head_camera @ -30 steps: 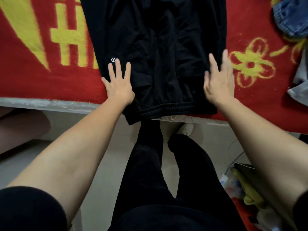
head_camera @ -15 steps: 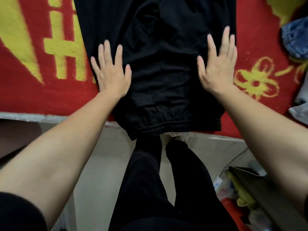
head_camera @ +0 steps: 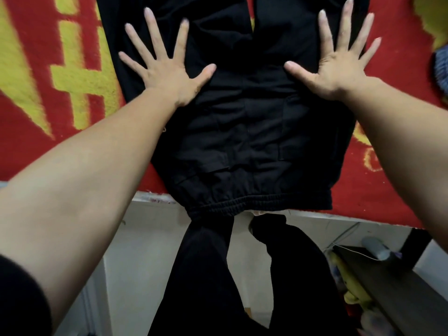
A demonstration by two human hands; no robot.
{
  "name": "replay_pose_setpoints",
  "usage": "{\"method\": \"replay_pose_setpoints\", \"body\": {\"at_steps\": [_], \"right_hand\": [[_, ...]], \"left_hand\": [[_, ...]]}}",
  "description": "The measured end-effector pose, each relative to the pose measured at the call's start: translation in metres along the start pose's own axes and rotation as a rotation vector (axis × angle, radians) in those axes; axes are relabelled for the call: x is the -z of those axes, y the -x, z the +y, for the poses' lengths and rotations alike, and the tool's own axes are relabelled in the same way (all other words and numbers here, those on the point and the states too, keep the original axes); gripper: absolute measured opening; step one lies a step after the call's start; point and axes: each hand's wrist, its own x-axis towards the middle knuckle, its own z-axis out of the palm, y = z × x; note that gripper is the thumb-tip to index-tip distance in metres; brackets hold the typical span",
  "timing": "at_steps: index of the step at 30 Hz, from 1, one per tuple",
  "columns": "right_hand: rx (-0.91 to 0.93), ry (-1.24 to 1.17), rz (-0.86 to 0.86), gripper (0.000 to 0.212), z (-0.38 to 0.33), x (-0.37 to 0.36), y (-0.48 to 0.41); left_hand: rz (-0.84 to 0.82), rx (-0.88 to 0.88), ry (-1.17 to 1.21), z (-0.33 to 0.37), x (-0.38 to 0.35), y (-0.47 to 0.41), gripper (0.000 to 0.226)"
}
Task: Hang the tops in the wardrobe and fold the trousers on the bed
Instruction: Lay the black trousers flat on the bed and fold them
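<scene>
Black trousers [head_camera: 252, 132] lie flat on the red and yellow bed cover [head_camera: 48, 117], their elastic waistband hanging slightly over the near bed edge. My left hand [head_camera: 167, 66] presses on the left leg with fingers spread and straight. On the right leg my right hand [head_camera: 337, 64] lies flat too, fingers splayed, its outer fingers reaching the trousers' right edge. The far ends of the legs run out of view at the top.
A blue denim garment [head_camera: 440, 66] lies on the bed at the right edge. Below the bed edge [head_camera: 150, 202] are my own black-clad legs and the pale floor. A dark shelf with clutter [head_camera: 378, 282] stands at the lower right.
Both hands have slid away from me along the trousers, from near the waistband up to the legs, and the fingers have spread wide. The view has moved closer.
</scene>
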Motion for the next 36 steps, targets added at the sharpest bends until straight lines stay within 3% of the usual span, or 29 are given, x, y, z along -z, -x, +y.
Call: {"method": "replay_pose_setpoints", "body": {"at_steps": [2,5,7,9,13,19,23,26,29,32,34,36], "right_hand": [[0.036,-0.047,0.08,0.101,0.002,0.002,0.007],[0.045,-0.145,0.35,0.082,-0.001,-0.014,0.042],[0.06,-0.177,0.438,0.078,-0.002,-0.039,0.083],[0.131,-0.139,0.351,0.078,0.001,-0.069,0.129],[0.246,0.028,0.115,0.073,0.019,-0.112,0.196],[0.355,-0.22,0.092,0.065,0.051,-0.084,0.186],[0.197,-0.428,0.103,0.076,0.079,-0.05,0.165],[0.144,-0.459,0.019,0.081,0.083,-0.031,0.144],[0.081,-0.551,0.099,0.066,0.078,-0.02,0.119],[-0.096,-0.605,0.176,0.056,0.075,-0.013,0.093],[-0.188,-0.588,0.138,0.047,0.081,-0.009,0.077],[-0.241,-0.577,0.049,0.035,0.091,-0.005,0.065]], "left_hand": [[0.07,-0.012,0.042,0.003,0.004,0.01,0.088],[0.367,0.022,0.14,0.02,-0.009,0.054,0.073],[0.448,0.049,0.182,0.036,-0.03,0.098,0.071],[0.366,0.069,0.186,0.05,-0.058,0.152,0.072],[0.039,0.046,0.079,0.069,-0.117,0.246,0.074],[0.037,0.126,0.065,0.087,-0.123,0.25,0.074],[0.199,0.161,0.184,0.128,-0.095,0.26,0.055],[0.321,-0.062,0.467,0.177,-0.078,0.266,0.024],[0.155,-0.173,0.585,0.226,-0.075,0.276,0.038],[-0.097,-0.111,0.314,0.26,-0.084,0.277,0.062],[-0.137,-0.079,0.266,0.269,-0.091,0.274,0.056],[-0.117,-0.055,0.336,0.273,-0.094,0.271,0.035]]}}
